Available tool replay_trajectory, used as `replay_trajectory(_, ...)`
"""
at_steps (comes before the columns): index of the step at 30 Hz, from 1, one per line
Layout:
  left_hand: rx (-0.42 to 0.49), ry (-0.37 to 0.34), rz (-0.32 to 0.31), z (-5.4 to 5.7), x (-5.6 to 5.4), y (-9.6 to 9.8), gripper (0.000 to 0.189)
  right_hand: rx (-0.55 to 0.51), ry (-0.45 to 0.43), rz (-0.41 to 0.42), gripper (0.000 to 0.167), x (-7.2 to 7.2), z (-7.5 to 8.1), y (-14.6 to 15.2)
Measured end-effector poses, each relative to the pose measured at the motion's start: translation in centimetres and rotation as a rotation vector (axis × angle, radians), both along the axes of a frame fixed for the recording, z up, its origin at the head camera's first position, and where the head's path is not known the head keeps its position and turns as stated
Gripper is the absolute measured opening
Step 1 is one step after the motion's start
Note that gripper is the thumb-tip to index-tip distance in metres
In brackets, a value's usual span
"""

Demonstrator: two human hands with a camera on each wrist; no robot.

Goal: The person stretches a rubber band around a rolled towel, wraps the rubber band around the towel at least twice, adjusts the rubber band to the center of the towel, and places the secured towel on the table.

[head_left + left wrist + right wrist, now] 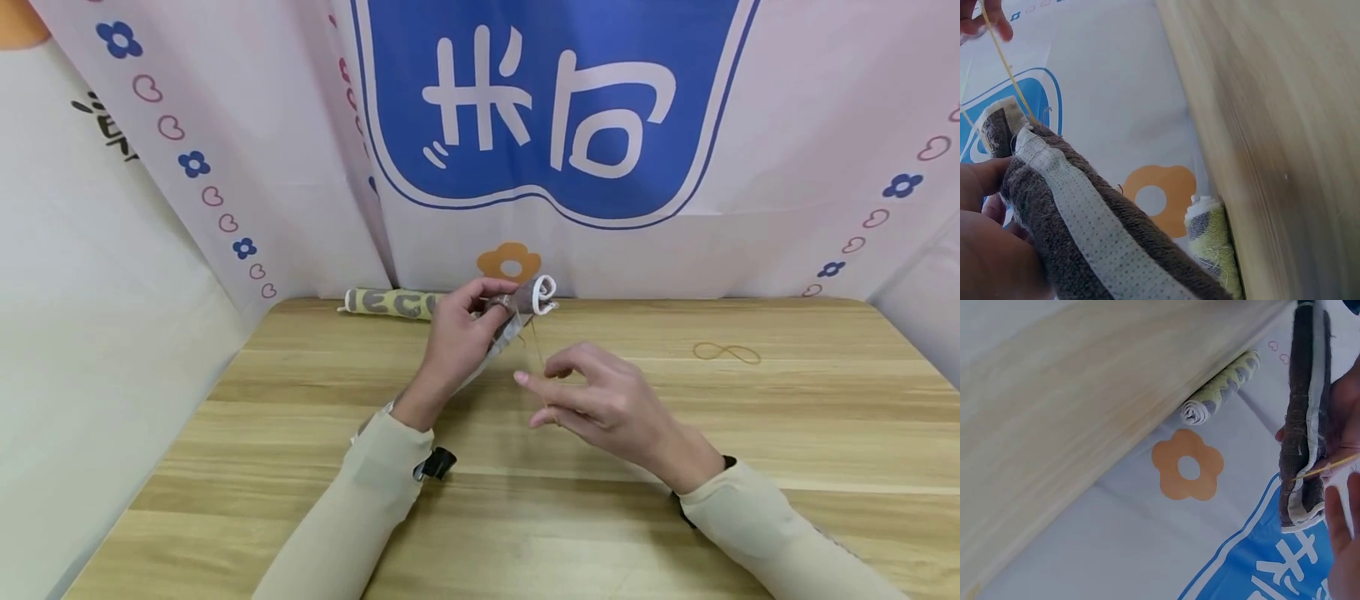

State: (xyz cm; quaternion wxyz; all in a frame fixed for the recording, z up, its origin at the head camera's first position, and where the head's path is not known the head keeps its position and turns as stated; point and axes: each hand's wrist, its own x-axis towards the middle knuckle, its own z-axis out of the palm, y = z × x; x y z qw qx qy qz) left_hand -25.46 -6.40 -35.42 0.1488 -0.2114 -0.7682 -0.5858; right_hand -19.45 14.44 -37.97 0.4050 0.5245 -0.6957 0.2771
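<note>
My left hand [459, 337] grips a rolled brown towel [1299, 419] near one end and holds it up over the back of the table. A pale strip runs along the roll, and its white edging shows as a spiral at the end. A thin yellow rubber band [1005, 64] stretches from that end of the towel to my right hand [607, 404]. The curled fingers of the right hand hold the band pulled away from the roll, toward me in the head view.
A second rolled towel, yellow-green with grey lettering [393, 303], lies along the table's back edge. Another rubber band [724, 349], twisted into a figure eight, lies on the wooden table [570, 533] at the right. A printed cloth backdrop [300, 208] stands behind.
</note>
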Motion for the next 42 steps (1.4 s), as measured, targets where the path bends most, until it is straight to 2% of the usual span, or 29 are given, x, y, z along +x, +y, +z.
replay_trajectory(2, -0.002, -0.01, 0.007, 0.0, 0.0, 0.0, 0.021, 0.019, -0.031, -0.06, 0.057, 0.2, 0.0, 0.1)
replay_trajectory(5, -0.006, -0.018, 0.013, 0.0, -0.2, 0.0, 0.021, 0.095, -0.124, -0.149, 0.078, 0.5, -0.1, 0.2)
replay_trajectory(8, -0.005, -0.022, 0.025, -0.1, -0.3, 0.1, 0.021, 0.165, -0.188, -0.196, 0.084, 0.7, -0.1, 0.2)
replay_trajectory(10, -0.005, -0.02, 0.038, -0.2, -0.3, 0.1, 0.021, 0.181, -0.199, -0.216, 0.084, 0.8, 0.0, 0.1)
replay_trajectory(14, -0.027, 0.0, 0.065, -0.2, -0.4, 0.2, 0.02, 0.138, -0.21, -0.307, 0.087, 0.9, 0.1, 0.0)
replay_trajectory(17, -0.041, 0.027, 0.091, -0.1, -0.4, 0.2, 0.018, 0.072, -0.247, -0.412, 0.095, 1.0, 0.1, 0.0)
replay_trajectory(21, -0.05, 0.071, 0.121, -0.1, -0.5, 0.2, 0.016, 0.028, -0.364, -0.533, 0.106, 1.1, 0.1, 0.1)
replay_trajectory(25, -0.061, 0.121, 0.121, -0.3, -0.6, 0.2, 0.015, 0.028, -0.526, -0.579, 0.113, 1.2, 0.3, 0.1)
replay_trajectory(28, -0.073, 0.147, 0.12, -0.3, -0.6, 0.3, 0.015, 0.015, -0.663, -0.536, 0.113, 1.5, 0.7, 0.1)
replay_trajectory(34, -0.121, 0.167, 0.152, -0.4, -0.4, 0.5, 0.018, -0.053, -0.9, -0.3, 0.106, 2.3, 1.2, -0.4)
replay_trajectory(38, -0.095, 0.147, 0.15, -0.2, -0.1, 0.6, 0.019, -0.086, -1.046, -0.172, 0.097, 2.4, 0.8, -0.5)
replay_trajectory(42, -0.044, 0.117, 0.121, -0.1, 0.0, 0.7, 0.018, -0.128, -1.188, -0.145, 0.089, 2.1, 0.3, -0.1)
